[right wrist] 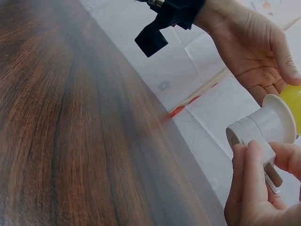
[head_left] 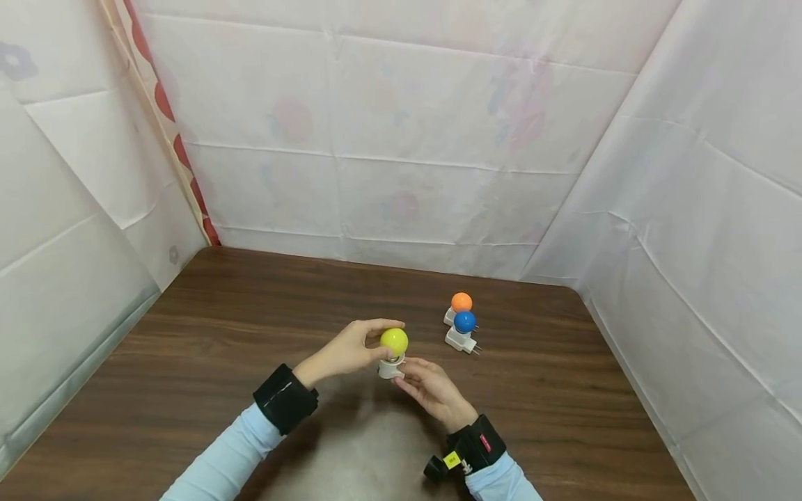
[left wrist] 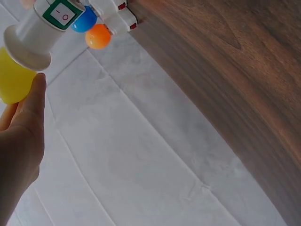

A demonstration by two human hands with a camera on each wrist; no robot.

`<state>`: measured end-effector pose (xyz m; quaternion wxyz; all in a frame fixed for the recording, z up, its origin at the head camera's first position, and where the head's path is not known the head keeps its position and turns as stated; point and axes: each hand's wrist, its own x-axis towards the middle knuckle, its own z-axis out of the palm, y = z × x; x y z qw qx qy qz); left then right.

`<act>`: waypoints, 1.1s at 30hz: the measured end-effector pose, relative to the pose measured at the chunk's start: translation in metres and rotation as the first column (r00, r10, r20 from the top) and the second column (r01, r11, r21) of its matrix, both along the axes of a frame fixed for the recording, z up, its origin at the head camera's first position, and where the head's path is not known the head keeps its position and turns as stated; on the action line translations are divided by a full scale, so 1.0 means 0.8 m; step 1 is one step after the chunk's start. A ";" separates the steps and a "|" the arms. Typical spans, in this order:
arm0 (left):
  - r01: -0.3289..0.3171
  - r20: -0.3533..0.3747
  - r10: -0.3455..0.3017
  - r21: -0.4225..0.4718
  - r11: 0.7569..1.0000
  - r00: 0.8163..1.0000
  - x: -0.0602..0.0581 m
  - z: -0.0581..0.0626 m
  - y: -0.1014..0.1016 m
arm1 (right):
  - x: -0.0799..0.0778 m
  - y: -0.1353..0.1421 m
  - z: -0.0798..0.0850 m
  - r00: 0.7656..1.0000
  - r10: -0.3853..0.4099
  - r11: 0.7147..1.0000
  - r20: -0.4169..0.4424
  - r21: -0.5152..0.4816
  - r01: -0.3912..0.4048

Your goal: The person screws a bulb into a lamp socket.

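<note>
A round yellow bulb (head_left: pixel 394 341) sits at the mouth of a white plug-in lamp socket (head_left: pixel 390 370), with a little of its metal base showing between them. My left hand (head_left: pixel 351 350) holds the bulb between thumb and fingers. Lower down, my right hand (head_left: pixel 435 391) grips the socket's body near its plug prongs (right wrist: pixel 273 175). The socket's rocker switch (left wrist: pixel 62 14), set in a green surround, faces the left wrist camera. In the right wrist view, the yellow bulb (right wrist: pixel 292 101) is partly cut off by the frame edge.
To the right, two more white sockets stand on the brown wooden table (head_left: pixel 250 306). One carries a blue bulb (head_left: pixel 464 321), and the other, just behind, an orange bulb (head_left: pixel 461 301). White sheeting (head_left: pixel 401 125) hangs at the back and both sides.
</note>
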<state>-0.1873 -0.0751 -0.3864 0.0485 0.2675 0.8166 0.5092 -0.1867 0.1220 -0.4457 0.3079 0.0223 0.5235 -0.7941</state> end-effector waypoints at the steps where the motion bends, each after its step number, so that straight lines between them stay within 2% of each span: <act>1: 0.001 -0.002 -0.001 0.003 1.000 1.000 0.000 -0.001 0.001 | 0.000 0.001 -0.001 1.000 -0.001 1.000 -0.002 0.001 0.001; 10: -0.009 0.022 0.007 0.065 0.998 1.000 0.004 -0.001 0.003 | 0.001 0.002 -0.003 1.000 -0.012 1.000 -0.012 -0.009 0.012; 13: -0.057 0.008 0.056 0.059 0.997 0.998 0.008 -0.003 0.006 | 0.002 0.002 -0.003 1.000 -0.014 1.000 -0.016 -0.014 0.014; 15: -0.125 -0.009 0.126 0.048 0.991 0.992 0.011 -0.004 0.009 | 0.002 0.002 -0.003 1.000 -0.014 1.000 -0.015 -0.017 0.014; 17: -0.211 -0.047 0.212 0.028 0.977 0.976 0.014 -0.004 0.013 | 0.002 0.002 -0.002 1.000 -0.011 1.000 -0.023 -0.015 0.011; 20: -0.332 -0.125 0.328 -0.010 0.943 0.936 0.017 -0.003 0.018 | 0.002 0.002 0.000 0.999 -0.012 1.000 -0.030 -0.012 0.011; 23: -0.406 -0.199 0.391 -0.041 0.913 0.899 0.021 0.000 0.024 | 0.002 0.002 0.002 0.999 -0.012 1.000 -0.038 -0.009 0.012; 25: -0.429 -0.229 0.409 -0.045 0.902 0.883 0.024 0.002 0.028 | 0.002 0.002 0.003 0.999 -0.013 1.000 -0.036 -0.010 0.013; 29: -0.445 -0.271 0.422 -0.028 0.895 0.865 0.026 0.002 0.032 | 0.003 0.003 0.004 1.000 -0.017 1.000 -0.018 -0.008 0.017; 33: -0.437 -0.286 0.416 -0.009 0.900 0.863 0.027 0.000 0.033 | 0.005 0.003 0.003 1.000 -0.020 1.000 -0.013 -0.007 0.019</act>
